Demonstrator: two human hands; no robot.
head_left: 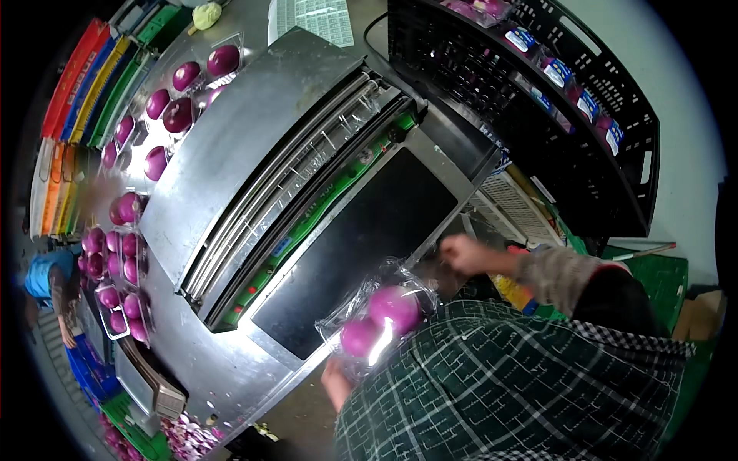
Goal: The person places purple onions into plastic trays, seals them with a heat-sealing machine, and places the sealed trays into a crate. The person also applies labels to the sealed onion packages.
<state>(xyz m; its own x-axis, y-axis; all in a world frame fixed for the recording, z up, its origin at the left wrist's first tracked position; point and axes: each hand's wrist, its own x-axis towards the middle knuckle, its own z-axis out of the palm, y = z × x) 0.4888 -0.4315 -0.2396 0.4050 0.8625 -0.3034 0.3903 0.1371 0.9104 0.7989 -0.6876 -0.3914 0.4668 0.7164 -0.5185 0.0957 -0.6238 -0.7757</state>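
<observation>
A clear plastic tray of red onions (pixel 369 331) is tilted up at the front edge of the wrapping machine. Crinkled clear film surrounds it, and two peeled, shiny onions show. My left hand (pixel 336 383) grips the tray's lower left corner; its fingers are partly hidden by the tray and my checked apron. Beyond the tray's other end, my right hand (pixel 464 253) is raised with curled fingers, blurred by motion. Whether it pinches any film cannot be made out. The machine's dark heating plate (pixel 369 230) lies just behind the tray, below a green control panel (pixel 317 210).
A film roll (pixel 288 178) sits in the steel machine. At right, a black crate (pixel 634 173) holds labelled onion packs. Trayed onions (pixel 130 259) line the left side. A scale (pixel 153 386) stands near onion skins (pixel 190 438). A co-worker in blue (pixel 46 279) is at far left.
</observation>
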